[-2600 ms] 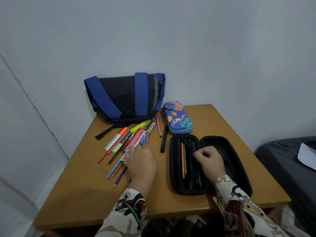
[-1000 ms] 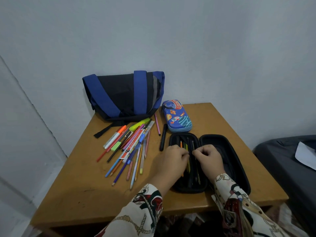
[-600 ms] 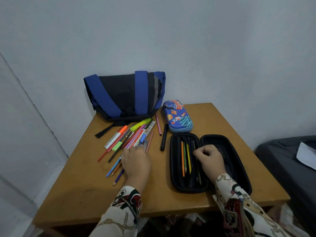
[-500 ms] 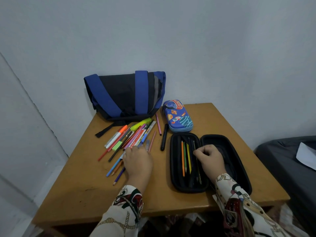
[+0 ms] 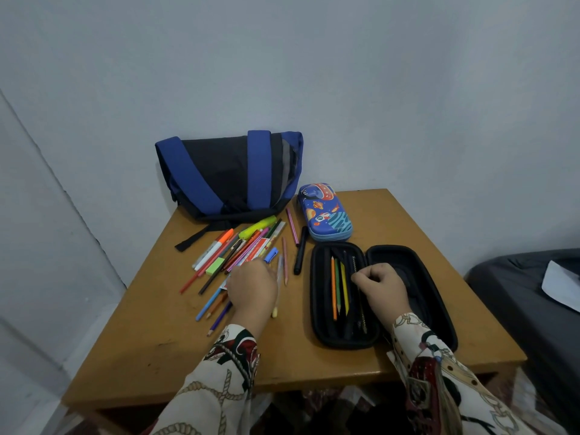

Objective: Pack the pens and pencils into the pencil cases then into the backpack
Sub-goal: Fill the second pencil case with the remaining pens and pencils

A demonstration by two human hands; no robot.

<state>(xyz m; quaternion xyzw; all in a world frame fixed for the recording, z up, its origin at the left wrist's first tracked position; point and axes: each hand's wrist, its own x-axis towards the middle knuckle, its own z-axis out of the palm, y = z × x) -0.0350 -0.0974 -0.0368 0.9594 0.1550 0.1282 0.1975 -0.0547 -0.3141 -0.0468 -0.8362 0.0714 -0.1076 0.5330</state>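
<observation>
Tabletop [image 5: 408,221]: left hand [image 5: 252,290] hides its fingers over pens [image 5: 251,246]; right hand [image 5: 381,285] fisted, grip unclear.

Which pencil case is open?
The black case, lying unzipped near the right hand with pencils inside. The blue space-print case behind it is closed.

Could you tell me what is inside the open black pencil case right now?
The black pencil case holds an orange pencil, a green pencil, a yellow pencil and some dark pens. The right hand covers its middle hinge area.
</observation>
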